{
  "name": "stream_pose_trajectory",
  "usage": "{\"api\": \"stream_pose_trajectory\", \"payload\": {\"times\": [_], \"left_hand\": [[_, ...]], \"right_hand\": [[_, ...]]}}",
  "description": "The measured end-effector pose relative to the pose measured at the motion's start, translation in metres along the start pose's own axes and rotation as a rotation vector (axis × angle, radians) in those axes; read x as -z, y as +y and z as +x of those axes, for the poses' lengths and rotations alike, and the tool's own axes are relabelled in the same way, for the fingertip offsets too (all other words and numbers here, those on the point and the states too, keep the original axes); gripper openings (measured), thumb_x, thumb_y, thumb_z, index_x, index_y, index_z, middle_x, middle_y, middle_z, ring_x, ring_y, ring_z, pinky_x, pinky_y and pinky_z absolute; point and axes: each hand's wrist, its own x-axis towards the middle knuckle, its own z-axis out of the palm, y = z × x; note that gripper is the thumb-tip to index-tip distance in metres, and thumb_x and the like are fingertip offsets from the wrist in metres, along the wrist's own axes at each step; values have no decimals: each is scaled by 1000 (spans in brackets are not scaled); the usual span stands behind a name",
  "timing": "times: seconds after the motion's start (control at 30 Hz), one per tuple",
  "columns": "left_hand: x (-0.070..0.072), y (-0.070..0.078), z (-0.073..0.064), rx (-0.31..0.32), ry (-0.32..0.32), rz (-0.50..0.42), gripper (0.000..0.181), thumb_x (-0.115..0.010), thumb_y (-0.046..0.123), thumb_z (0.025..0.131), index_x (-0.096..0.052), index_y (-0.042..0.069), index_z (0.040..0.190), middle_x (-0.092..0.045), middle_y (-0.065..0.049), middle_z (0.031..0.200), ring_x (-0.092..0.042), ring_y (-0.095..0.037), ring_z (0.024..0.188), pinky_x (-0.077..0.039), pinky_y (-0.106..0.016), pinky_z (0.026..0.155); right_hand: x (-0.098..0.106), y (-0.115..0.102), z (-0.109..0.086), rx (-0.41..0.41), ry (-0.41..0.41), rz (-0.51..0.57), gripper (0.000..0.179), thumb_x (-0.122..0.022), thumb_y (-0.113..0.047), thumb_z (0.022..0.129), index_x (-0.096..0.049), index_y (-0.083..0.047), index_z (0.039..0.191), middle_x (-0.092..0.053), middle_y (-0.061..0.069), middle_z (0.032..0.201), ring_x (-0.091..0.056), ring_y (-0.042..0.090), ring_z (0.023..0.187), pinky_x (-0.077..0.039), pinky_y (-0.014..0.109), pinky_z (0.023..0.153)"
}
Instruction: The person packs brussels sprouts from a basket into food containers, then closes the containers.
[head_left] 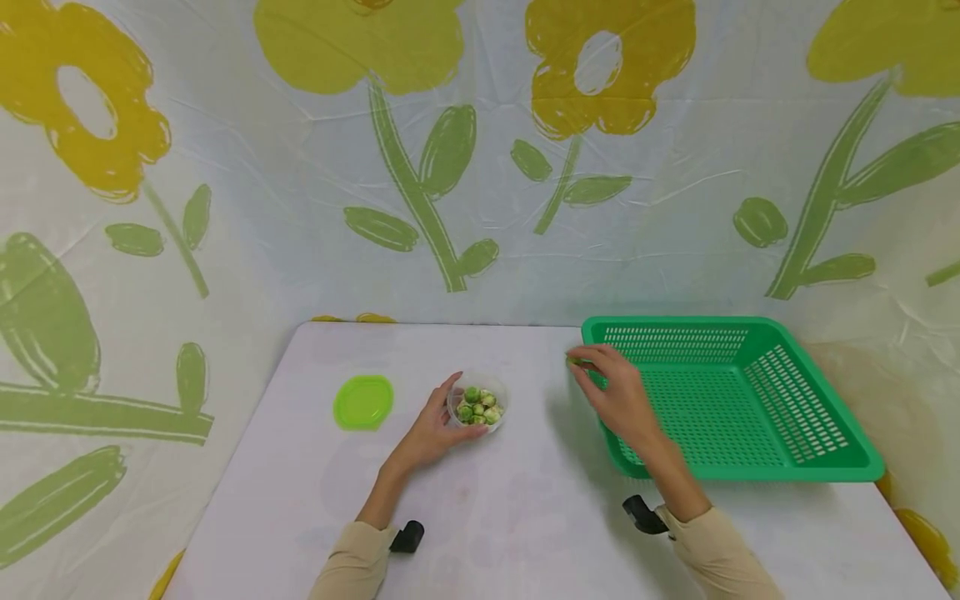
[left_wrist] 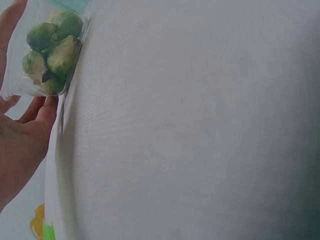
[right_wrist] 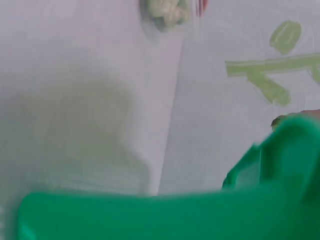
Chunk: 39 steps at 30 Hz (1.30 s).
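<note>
My left hand [head_left: 431, 429] grips a small clear plastic container [head_left: 453, 406] on the table, thumb on the near side and fingers round the far left. Several green Brussels sprouts [head_left: 478, 407] lie inside, showing through the wall in the left wrist view. Over the left rim of a green plastic basket [head_left: 821, 408], my right hand [head_left: 618, 392] pinches a Brussels sprout [head_left: 573, 360] between thumb and fingertips. Only a bit of that sprout [right_wrist: 278, 120] shows in the right wrist view, where the basket's rim hides most of the hand.
A bright green lid [head_left: 363, 402] lies flat on the white table [head_left: 480, 525], left of the container. Behind the table hangs a white cloth [head_left: 300, 167] printed with yellow flowers. The basket has slotted walls and takes up the table's right side.
</note>
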Motion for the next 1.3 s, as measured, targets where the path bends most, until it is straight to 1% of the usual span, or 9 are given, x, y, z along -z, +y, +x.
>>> {"api": "stream_pose_trajectory", "payload": {"times": [0.17, 0.37, 0.43, 0.53, 0.6, 0.77, 0.83, 1.03, 1.3], "left_hand": [[0, 0, 0, -9, 9, 18, 106, -87, 40, 84, -20, 27, 165, -21, -13, 165, -24, -29, 153, -30, -55, 121], [-1, 0, 0, -5, 11, 29, 107, -86, 42, 84, -20, 25, 166, -21, -14, 165, -25, -31, 153, -31, -55, 120], [-1, 0, 0, -10, 16, 29, 106, -86, 43, 84, -21, 25, 165, -22, -15, 165, -25, -32, 152, -31, -56, 120], [-2, -1, 0, -3, 19, 29, 107, -87, 44, 83, -21, 28, 165, -22, -13, 164, -25, -29, 152, -31, -55, 120], [-2, -1, 0, 1, 18, 24, 107, -87, 44, 83, -21, 29, 165, -22, -12, 164, -25, -28, 152, -31, -54, 121], [-4, -2, -1, -7, 20, 31, 106, -86, 45, 84, -20, 27, 165, -22, -13, 164, -26, -29, 152, -31, -56, 120], [-4, -2, -1, -14, 21, 33, 106, -85, 45, 84, -20, 25, 165, -23, -13, 163, -27, -29, 151, -31, -57, 120], [-5, -4, 1, -4, 22, 36, 107, -86, 45, 83, -20, 28, 165, -25, -9, 162, -29, -24, 150, -32, -53, 121], [-4, -4, 0, -7, 27, 45, 107, -86, 46, 83, -20, 28, 165, -25, -12, 162, -30, -26, 149, -33, -55, 119]], "right_hand": [[-13, -4, 6, 0, -28, 28, 26, -74, 14, 87, -73, 1, 110, -69, 15, 108, -70, 29, 98, -57, 20, 89], [-28, -8, 9, 9, -39, 11, 25, -76, 13, 86, -74, -1, 107, -69, 14, 107, -71, 28, 96, -61, 32, 85], [-33, -9, 9, 11, -45, 10, 25, -76, 12, 86, -74, -1, 107, -69, 14, 107, -70, 28, 97, -62, 35, 85], [-40, -10, 9, 11, -59, 15, 24, -76, 11, 87, -74, -1, 108, -70, 13, 107, -70, 28, 99, -62, 36, 85], [-44, -10, 9, 1, -76, 16, 22, -76, 7, 89, -74, -2, 109, -70, 12, 108, -70, 27, 99, -62, 36, 86], [-56, -13, 8, -17, -108, 34, 20, -76, 4, 91, -74, -2, 110, -70, 11, 109, -71, 25, 99, -61, 35, 88], [-61, -14, 8, -19, -114, 45, 21, -76, 5, 90, -74, -2, 109, -70, 11, 109, -71, 25, 99, -61, 35, 88], [-76, -15, 6, -39, -134, 85, 21, -76, 6, 89, -74, -1, 109, -70, 12, 108, -70, 26, 100, -62, 35, 87], [-95, -18, 4, -62, -172, 159, 20, -74, 8, 90, -73, 0, 109, -69, 14, 108, -69, 29, 102, -62, 39, 88]]}}
